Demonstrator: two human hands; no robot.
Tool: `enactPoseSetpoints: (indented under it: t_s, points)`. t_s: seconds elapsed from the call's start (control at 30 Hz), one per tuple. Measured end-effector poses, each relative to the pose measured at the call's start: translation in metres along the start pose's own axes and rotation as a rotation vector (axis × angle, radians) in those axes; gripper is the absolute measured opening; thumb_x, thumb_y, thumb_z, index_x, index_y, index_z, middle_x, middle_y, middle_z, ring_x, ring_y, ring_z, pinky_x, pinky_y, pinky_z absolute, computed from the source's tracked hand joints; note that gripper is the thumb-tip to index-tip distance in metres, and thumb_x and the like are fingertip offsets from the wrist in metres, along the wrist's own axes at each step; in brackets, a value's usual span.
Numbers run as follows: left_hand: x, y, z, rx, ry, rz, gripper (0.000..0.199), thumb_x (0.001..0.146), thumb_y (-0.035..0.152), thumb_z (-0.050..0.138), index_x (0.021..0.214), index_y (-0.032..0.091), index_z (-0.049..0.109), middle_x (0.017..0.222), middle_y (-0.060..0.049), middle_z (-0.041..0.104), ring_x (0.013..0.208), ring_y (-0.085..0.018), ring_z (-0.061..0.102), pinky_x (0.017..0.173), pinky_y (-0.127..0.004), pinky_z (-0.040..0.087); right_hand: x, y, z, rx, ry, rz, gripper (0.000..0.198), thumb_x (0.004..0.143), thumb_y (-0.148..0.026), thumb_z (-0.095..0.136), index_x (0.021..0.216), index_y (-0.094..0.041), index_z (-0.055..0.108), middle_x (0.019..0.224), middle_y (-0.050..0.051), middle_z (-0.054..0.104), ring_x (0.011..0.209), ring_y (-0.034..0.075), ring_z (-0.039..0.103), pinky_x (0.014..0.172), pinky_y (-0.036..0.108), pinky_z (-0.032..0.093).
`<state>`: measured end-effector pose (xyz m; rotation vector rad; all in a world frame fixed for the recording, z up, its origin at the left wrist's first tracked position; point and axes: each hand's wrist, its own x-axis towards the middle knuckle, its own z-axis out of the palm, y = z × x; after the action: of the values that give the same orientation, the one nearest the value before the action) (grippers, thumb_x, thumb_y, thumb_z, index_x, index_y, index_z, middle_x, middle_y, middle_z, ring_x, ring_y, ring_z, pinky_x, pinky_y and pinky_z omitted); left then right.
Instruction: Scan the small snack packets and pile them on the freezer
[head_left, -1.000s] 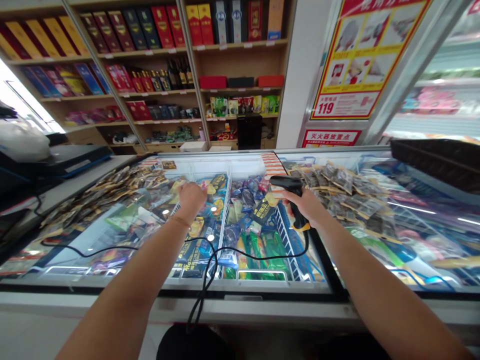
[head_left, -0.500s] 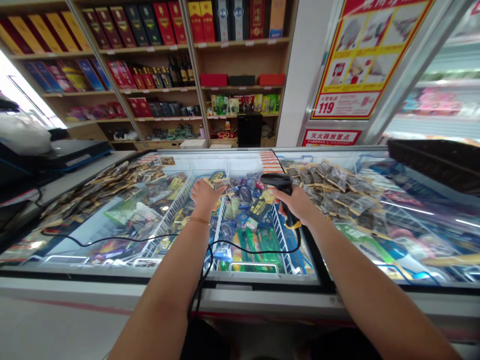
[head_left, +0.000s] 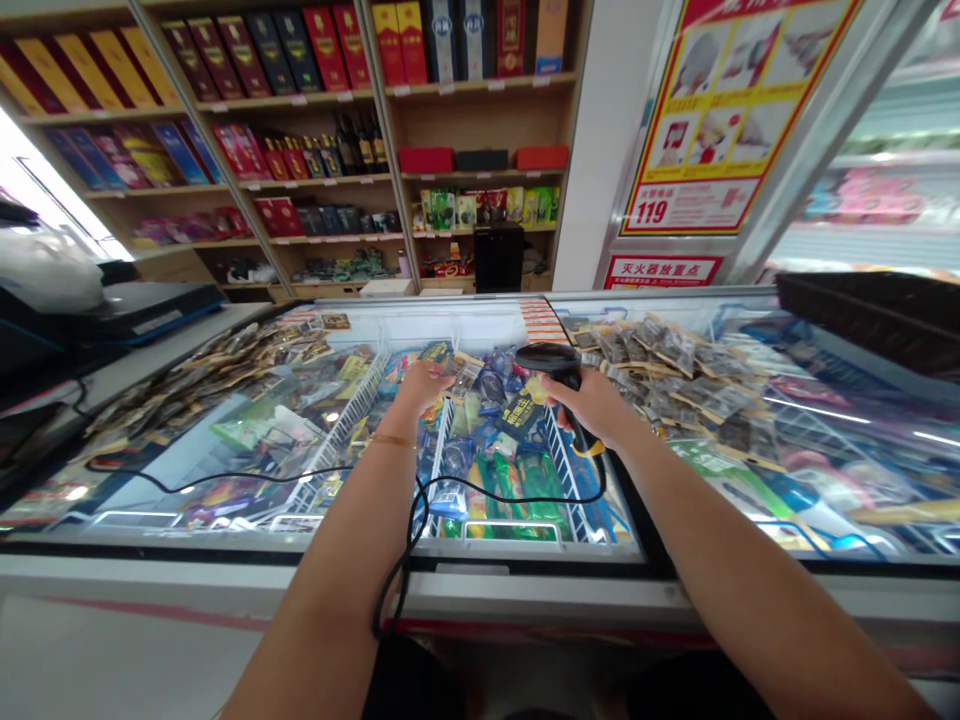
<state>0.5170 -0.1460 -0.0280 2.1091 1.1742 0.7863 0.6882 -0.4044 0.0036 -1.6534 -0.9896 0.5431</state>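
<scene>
My right hand (head_left: 592, 405) is wrapped round the grip of a black barcode scanner (head_left: 551, 358), its head pointing left over the freezer. A black cable (head_left: 517, 498) runs from the grip's lower end and loops left past my left forearm. My left hand (head_left: 426, 385) is closed on a small clear packet with a brown edge (head_left: 468, 370), held a little left of the scanner. The fingertips are partly hidden. Beneath both hands is the chest freezer's glass lid (head_left: 480, 312), with colourful frozen packs (head_left: 510, 480) in a white wire basket (head_left: 437, 450) showing through.
Similar packets lie heaped on the glass at right (head_left: 682, 375) and left (head_left: 217, 375). A dark tray (head_left: 870, 320) sits at far right, a scale-like device (head_left: 150, 305) at far left. Behind stand shelves (head_left: 480, 88) of boxes and bottles, and a red-and-yellow poster (head_left: 720, 130).
My left hand has moved slightly right and turned, its fingers drawing together; the packet now shows more clearly. The scanner has shifted a touch left, still in my right hand.
</scene>
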Motion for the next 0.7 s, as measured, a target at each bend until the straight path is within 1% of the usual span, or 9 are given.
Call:
enactPoseSetpoints:
  t_s: [0.03,0.1,0.2,0.23,0.27,0.33,0.4,0.53,0.7]
  points:
    - [0.000,0.002,0.001,-0.039,-0.022,-0.009,0.024,0.062,0.027,0.078,0.080,0.017,0.067,0.073,-0.004,0.067,0.077,-0.023,0.067,0.076,-0.033,0.051,0.000,0.000,0.000,-0.006,0.003,0.002,0.030,0.086,-0.046,0.069,0.094,-0.018,0.064,0.054,0.001,0.064,0.040,0.015,0.059,0.038,0.024,0.044]
    - [-0.001,0.007,0.003,-0.114,-0.020,-0.051,0.028,0.063,0.024,0.078,0.087,0.016,0.066,0.075,-0.003,0.066,0.074,-0.020,0.066,0.072,-0.031,0.051,-0.001,-0.001,0.000,-0.023,0.008,0.007,0.029,0.086,-0.047,0.070,0.090,-0.018,0.064,0.053,0.001,0.064,0.040,0.016,0.059,0.039,0.024,0.045]
    - [-0.006,0.016,0.009,-0.321,0.054,-0.061,0.044,0.063,0.022,0.078,0.105,0.016,0.064,0.085,-0.004,0.067,0.076,-0.019,0.066,0.072,-0.032,0.054,-0.005,-0.007,0.002,-0.059,0.015,0.015,0.029,0.085,-0.046,0.070,0.082,-0.019,0.062,0.053,0.002,0.065,0.039,0.015,0.059,0.040,0.024,0.045]
    - [-0.008,0.018,0.012,-0.396,0.067,-0.049,0.047,0.064,0.022,0.077,0.109,0.017,0.064,0.087,-0.004,0.068,0.077,-0.019,0.066,0.072,-0.033,0.055,-0.007,-0.011,0.002,-0.074,0.016,0.020,0.029,0.085,-0.046,0.070,0.079,-0.019,0.061,0.052,0.002,0.065,0.038,0.015,0.059,0.040,0.024,0.045]
    - [-0.009,0.020,0.015,-0.461,0.074,-0.027,0.046,0.065,0.022,0.076,0.110,0.017,0.064,0.089,-0.004,0.069,0.079,-0.020,0.067,0.074,-0.033,0.056,-0.009,-0.015,0.003,-0.089,0.015,0.026,0.029,0.085,-0.045,0.070,0.077,-0.019,0.059,0.050,0.002,0.064,0.038,0.015,0.058,0.041,0.024,0.045]
    - [-0.011,0.023,0.020,-0.548,0.081,0.030,0.040,0.068,0.023,0.073,0.106,0.017,0.065,0.091,-0.005,0.070,0.084,-0.021,0.067,0.077,-0.035,0.057,-0.014,-0.022,0.005,-0.110,0.003,0.035,0.028,0.086,-0.043,0.069,0.076,-0.019,0.057,0.047,0.001,0.062,0.037,0.016,0.058,0.041,0.024,0.045]
    - [-0.011,0.024,0.023,-0.592,0.092,0.082,0.034,0.071,0.023,0.069,0.104,0.017,0.066,0.093,-0.005,0.070,0.088,-0.021,0.067,0.081,-0.035,0.058,-0.018,-0.029,0.006,-0.126,-0.023,0.026,0.027,0.087,-0.041,0.068,0.075,-0.020,0.056,0.044,0.000,0.060,0.037,0.016,0.058,0.043,0.024,0.044]
    - [-0.010,0.023,0.024,-0.597,0.107,0.155,0.032,0.072,0.021,0.065,0.104,0.017,0.067,0.097,-0.005,0.072,0.094,-0.020,0.068,0.087,-0.034,0.057,-0.023,-0.035,0.008,-0.156,-0.055,-0.015,0.026,0.086,-0.039,0.067,0.073,-0.020,0.056,0.043,0.001,0.059,0.038,0.017,0.058,0.045,0.025,0.045]
    - [-0.010,0.025,0.023,-0.577,0.124,0.191,0.032,0.072,0.020,0.065,0.104,0.017,0.066,0.096,-0.004,0.072,0.095,-0.019,0.068,0.089,-0.032,0.055,-0.024,-0.035,0.009,-0.173,-0.050,-0.030,0.024,0.086,-0.037,0.066,0.074,-0.020,0.055,0.045,0.001,0.060,0.038,0.016,0.058,0.044,0.025,0.045]
